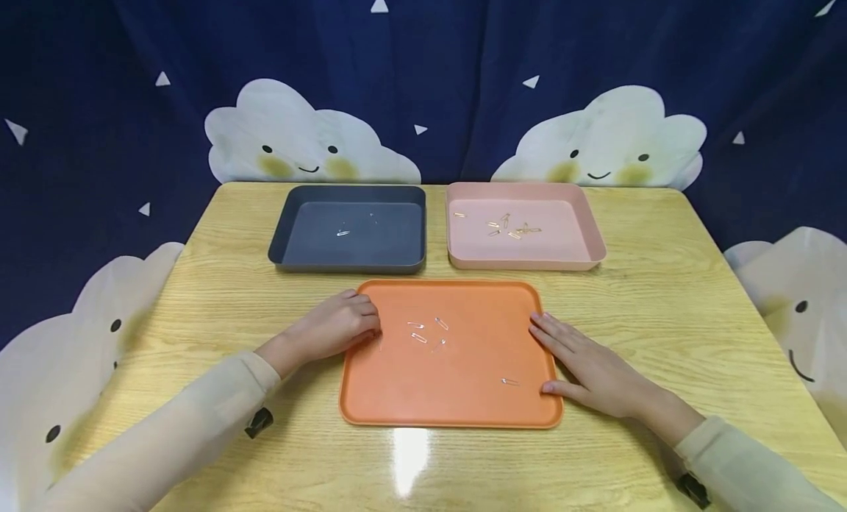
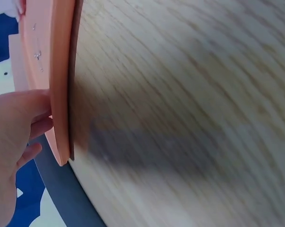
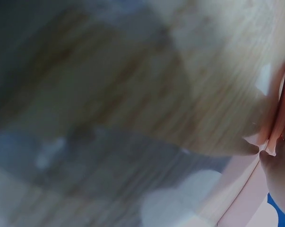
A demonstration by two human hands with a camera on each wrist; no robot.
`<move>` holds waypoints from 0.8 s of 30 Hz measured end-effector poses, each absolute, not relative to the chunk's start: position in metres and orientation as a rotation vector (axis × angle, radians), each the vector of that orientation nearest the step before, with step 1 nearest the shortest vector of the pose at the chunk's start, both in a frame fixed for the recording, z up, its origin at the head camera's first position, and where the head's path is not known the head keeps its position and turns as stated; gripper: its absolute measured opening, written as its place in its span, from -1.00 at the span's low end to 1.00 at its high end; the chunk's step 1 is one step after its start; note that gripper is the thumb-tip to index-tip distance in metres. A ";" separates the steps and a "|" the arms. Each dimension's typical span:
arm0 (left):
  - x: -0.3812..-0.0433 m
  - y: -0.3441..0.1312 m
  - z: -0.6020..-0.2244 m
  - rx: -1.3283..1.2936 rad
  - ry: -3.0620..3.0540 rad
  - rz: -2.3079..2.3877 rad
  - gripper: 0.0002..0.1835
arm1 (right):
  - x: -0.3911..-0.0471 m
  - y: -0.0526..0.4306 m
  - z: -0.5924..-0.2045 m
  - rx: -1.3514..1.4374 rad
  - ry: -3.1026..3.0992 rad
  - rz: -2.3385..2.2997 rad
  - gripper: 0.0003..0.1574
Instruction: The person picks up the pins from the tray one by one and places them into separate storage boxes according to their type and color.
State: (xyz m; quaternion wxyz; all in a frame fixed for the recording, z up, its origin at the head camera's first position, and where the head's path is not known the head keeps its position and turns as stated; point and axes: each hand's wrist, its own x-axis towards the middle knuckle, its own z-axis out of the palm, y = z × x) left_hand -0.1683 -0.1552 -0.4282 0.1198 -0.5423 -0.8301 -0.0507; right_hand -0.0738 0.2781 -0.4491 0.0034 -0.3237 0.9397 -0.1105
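An orange tray (image 1: 476, 402) lies between my hands. My left hand (image 1: 347, 322) reaches over its left rim, fingers curled down at the inner edge. A thin silver safety pin (image 1: 380, 343) shows at those fingertips, mostly covered by the hand; the fingers pinch it. In the left wrist view the thumb and fingers come over the rim. My right hand (image 1: 595, 365) lies with straight fingers on the right rim. Several silver safety pins (image 1: 418, 338) lie left of the tray's middle, and another silver safety pin (image 1: 509, 382) is near the right hand's thumb.
Behind the orange tray stand a dark grey tray (image 1: 351, 268) with a few silver safety pins (image 1: 342, 233), and a pink tray (image 1: 529, 264) with several gold safety pins (image 1: 514, 235). All are on a wooden table (image 1: 231, 306). A dark blue curtain (image 1: 450, 70) hangs behind.
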 end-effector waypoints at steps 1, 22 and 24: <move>-0.168 -0.154 -0.429 -1.575 -2.421 -0.120 -0.94 | -0.074 0.278 -0.449 -1.015 2.946 -0.344 0.10; -0.167 -0.157 -0.427 -1.523 -2.488 -0.050 -0.94 | -0.073 0.277 -0.447 -0.988 2.945 -0.349 0.10; -0.167 -0.157 -0.427 -1.533 -2.438 0.007 -0.93 | -0.073 0.276 -0.448 -0.987 2.945 -0.348 0.10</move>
